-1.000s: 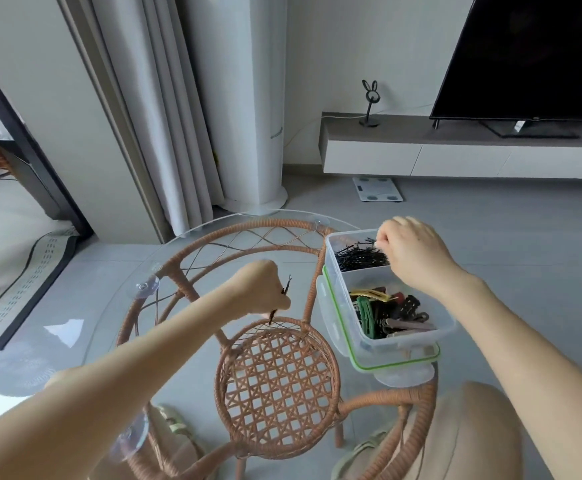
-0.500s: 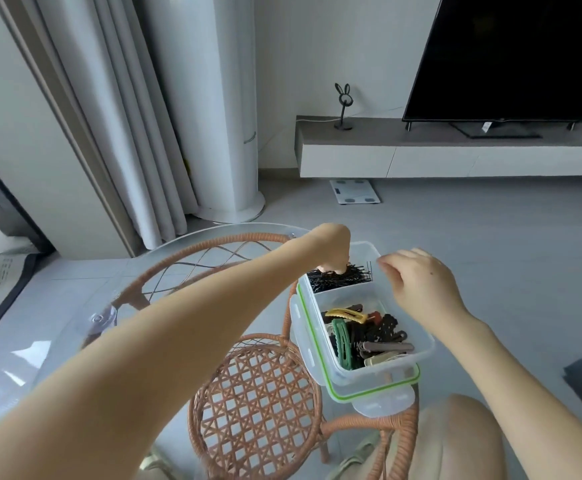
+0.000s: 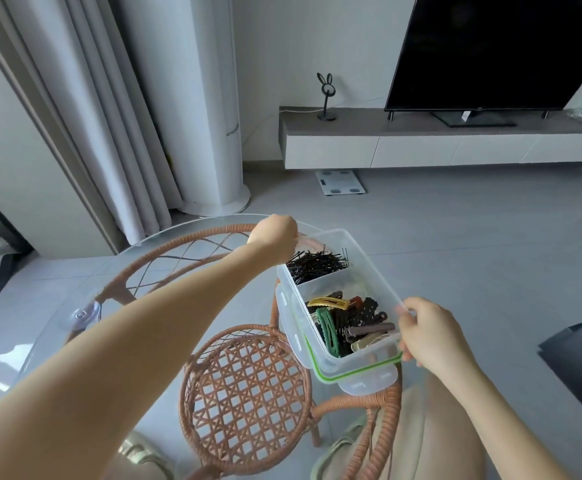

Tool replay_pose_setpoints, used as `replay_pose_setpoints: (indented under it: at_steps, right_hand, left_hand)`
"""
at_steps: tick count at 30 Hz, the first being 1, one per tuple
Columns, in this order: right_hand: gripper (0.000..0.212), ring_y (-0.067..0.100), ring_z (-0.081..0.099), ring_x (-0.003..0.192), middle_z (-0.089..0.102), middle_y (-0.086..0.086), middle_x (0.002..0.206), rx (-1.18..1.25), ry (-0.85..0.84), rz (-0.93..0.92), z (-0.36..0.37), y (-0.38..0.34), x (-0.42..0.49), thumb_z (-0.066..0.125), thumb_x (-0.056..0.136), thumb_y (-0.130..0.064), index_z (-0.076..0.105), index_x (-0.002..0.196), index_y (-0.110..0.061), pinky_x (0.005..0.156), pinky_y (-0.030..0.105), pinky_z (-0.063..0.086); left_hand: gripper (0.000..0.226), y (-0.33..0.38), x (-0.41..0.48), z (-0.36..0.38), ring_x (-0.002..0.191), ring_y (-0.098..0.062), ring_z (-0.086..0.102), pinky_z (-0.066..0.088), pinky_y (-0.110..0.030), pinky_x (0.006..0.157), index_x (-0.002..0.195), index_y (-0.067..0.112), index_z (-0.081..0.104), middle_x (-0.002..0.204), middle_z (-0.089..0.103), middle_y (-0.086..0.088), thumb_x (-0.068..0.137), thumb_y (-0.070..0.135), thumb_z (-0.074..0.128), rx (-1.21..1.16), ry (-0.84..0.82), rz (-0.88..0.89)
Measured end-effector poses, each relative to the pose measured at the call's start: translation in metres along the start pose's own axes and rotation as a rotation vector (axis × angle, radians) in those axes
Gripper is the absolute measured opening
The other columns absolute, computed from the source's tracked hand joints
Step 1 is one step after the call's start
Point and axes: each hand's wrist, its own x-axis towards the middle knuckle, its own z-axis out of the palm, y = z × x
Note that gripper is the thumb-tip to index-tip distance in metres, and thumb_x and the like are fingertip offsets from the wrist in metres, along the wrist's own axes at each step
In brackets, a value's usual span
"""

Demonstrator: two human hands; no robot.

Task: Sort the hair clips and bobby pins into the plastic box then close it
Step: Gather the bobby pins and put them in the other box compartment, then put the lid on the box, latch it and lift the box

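Two corners of plastic box (image 3: 384,284) gripped, left hand (image 3: 275,238) far, right hand (image 3: 427,332) near

I see my right hand (image 3: 431,334) gripping the box (image 3: 358,356) at its 4 o'clock corner, my left hand (image 3: 275,239) curled at 11 o'clock beside the pins (image 3: 317,265).

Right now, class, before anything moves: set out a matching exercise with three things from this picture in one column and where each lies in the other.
Things:
1. pile of black metal bobby pins
2. green plastic hair clip
3. clear plastic lid with green seal

Places:
a. under the clear plastic box
b. far compartment
c. near compartment

Pairs: 1-b; 2-c; 3-a
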Motion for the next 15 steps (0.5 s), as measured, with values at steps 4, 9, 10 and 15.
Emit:
replay_pose_setpoints:
  at_steps: [4,9,10,15]
  right_hand:
    - [0.022,0.028,0.062,0.061,0.061,0.006,0.057,-0.083,0.097,-0.097,-0.007,-0.014,0.002,0.039,0.093,-0.016,0.057,0.080,-0.012,0.058,0.029,0.045]
    - [0.022,0.035,0.061,0.065,0.063,0.012,0.064,-0.091,0.055,-0.251,-0.001,-0.057,0.006,0.045,0.090,-0.016,0.062,0.078,-0.007,0.066,0.033,0.050]
    - [0.021,0.035,0.062,0.066,0.065,0.013,0.066,-0.089,0.017,-0.277,0.005,-0.069,0.007,0.046,0.089,-0.015,0.062,0.079,-0.007,0.068,0.034,0.052]
    - [0.023,0.028,0.067,0.066,0.065,0.013,0.078,-0.119,-0.213,-0.384,0.047,-0.123,0.009,0.041,0.091,-0.009,0.061,0.082,-0.005,0.055,0.027,0.048]
  left_hand:
    - [0.028,-0.021,-0.035,-0.019,0.051,-0.024,0.059,0.045,-0.027,0.046,0.064,-0.002,0.059,0.067,0.067,-0.012,0.086,0.003,0.043,-0.109,-0.027,-0.059]
    - [0.027,-0.073,-0.098,-0.042,0.034,-0.003,0.060,0.057,-0.033,0.063,0.085,-0.005,0.066,0.075,0.075,-0.017,0.088,0.008,0.042,-0.193,-0.076,-0.227]
    - [0.025,-0.083,-0.113,-0.047,0.036,-0.003,0.061,0.057,-0.031,0.060,0.085,-0.003,0.067,0.075,0.075,-0.015,0.088,0.007,0.044,-0.188,-0.091,-0.271]
    - [0.017,-0.126,-0.171,-0.050,0.047,-0.016,0.057,0.049,-0.023,0.049,0.070,0.004,0.068,0.064,0.070,-0.006,0.076,-0.001,0.053,-0.083,-0.116,-0.446]
